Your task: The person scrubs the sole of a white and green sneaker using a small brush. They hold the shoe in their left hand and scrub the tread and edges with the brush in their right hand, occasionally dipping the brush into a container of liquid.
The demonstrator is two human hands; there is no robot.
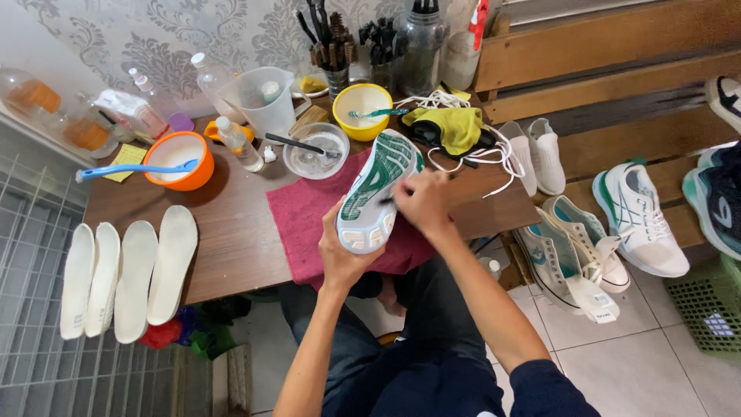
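tool tip under right hand hidden; left hand covers shoe heel; dark sneaker cropped at right edge

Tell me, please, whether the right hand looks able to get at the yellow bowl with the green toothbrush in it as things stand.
Probably yes: the yellow bowl stands just beyond the shoe, nothing blocking, but the right hand seems to hold a small tool against the sole.

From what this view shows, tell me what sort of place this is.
Probably a small shoe-cleaning workspace. The left hand holds a sneaker sole-up over a maroon towel, removed white insoles lie in a row on the wooden table, and an orange bowl carries a blue brush.
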